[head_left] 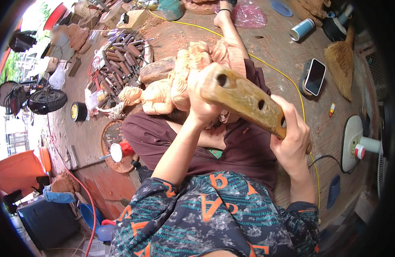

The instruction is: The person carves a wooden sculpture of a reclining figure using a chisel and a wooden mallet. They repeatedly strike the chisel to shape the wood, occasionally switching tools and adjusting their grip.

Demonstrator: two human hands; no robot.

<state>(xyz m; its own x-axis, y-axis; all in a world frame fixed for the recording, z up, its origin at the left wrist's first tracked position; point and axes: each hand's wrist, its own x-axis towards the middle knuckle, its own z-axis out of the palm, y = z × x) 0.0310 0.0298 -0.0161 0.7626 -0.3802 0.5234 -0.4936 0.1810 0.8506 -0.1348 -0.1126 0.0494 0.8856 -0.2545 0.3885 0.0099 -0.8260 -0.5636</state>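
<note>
A carved wooden figure (159, 95) lies on its side across my lap, its head toward the left. My right hand (291, 137) is closed round the right end of a long, worn, yellow-brown wooden block (244, 99) with round holes through it. The block is raised aslant above the carving, its far end slightly blurred. Close beside the figure, my left hand (201, 96) is closed, partly behind the block's left end. The block hides its fingers, and I cannot make out what they grip. My bare foot (223, 18) is stretched out beyond the carving.
Many wooden-handled carving tools (120, 62) lie piled at the left. A yellow cord (287, 77) crosses the floor. To the right are a phone (315, 77), a spray can (302, 30), a straw broom (339, 64) and a fan (356, 143). A red-white mug (120, 151) stands by my left knee.
</note>
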